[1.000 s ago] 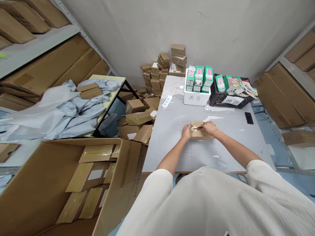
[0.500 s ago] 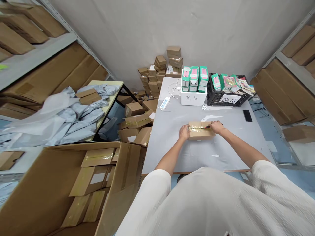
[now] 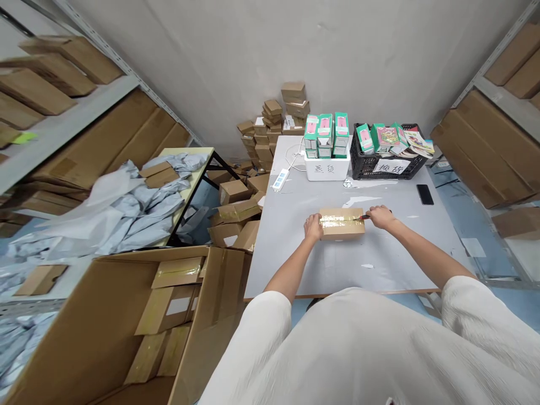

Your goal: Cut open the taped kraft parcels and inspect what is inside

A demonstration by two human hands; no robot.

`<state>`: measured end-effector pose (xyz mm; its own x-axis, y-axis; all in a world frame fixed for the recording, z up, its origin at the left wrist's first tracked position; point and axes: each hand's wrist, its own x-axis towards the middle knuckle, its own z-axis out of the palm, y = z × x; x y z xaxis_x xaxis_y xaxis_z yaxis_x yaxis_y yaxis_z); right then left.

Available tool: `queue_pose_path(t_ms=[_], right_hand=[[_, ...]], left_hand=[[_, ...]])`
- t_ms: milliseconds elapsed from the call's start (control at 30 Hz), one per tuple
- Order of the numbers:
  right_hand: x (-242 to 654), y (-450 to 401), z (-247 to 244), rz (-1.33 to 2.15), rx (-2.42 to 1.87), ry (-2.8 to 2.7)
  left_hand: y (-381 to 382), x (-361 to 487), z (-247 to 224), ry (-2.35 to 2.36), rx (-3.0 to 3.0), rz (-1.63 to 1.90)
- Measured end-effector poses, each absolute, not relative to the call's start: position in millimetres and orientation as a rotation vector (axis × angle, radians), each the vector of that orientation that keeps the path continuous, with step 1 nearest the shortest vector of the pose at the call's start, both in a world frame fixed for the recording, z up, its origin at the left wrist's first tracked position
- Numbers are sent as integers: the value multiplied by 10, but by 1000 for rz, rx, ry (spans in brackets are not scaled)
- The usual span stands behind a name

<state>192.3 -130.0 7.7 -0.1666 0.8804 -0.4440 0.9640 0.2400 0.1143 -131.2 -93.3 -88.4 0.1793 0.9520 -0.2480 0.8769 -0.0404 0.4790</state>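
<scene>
A small cardboard box [image 3: 342, 229] with shiny tape along its top lies on the grey table [image 3: 287, 259]. Against its left end my left hand [image 3: 313, 227] is closed, fingers at the far corner and holding it in place. In my right hand [image 3: 381, 217] is a utility knife [image 3: 364, 217], red and black, fingers wrapped round its handle. The knife's tip is at the right end of the taped seam; whether the blade touches the tape is too small to tell.
Behind the box stand a white bin [image 3: 327, 169] of green-and-pink boxes and a black crate [image 3: 363, 164] with booklets. A phone [image 3: 424, 194] lies right, a power strip [image 3: 280, 180] left. A large carton [image 3: 223, 281] holding taped boxes stands left of the table.
My right hand has drawn the knife rightward along the seam, from over the box's top to its right end. My left hand stays on the box. The view has shifted slightly.
</scene>
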Motion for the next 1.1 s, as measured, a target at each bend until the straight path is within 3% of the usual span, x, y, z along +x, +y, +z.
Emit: queue_pose_path(t_ms=[300, 600, 1100], right_hand=[[2199, -1395, 76, -252, 1718, 2063], [2238, -1427, 14, -299, 1747, 2104], [2434, -1415, -179, -499, 1857, 2126]], left_hand=[[-973, -1173, -769, 1726, 2141, 140], [-1135, -475, -648, 1248, 2386, -76], [-1041, -267, -660, 1324, 2361, -271]])
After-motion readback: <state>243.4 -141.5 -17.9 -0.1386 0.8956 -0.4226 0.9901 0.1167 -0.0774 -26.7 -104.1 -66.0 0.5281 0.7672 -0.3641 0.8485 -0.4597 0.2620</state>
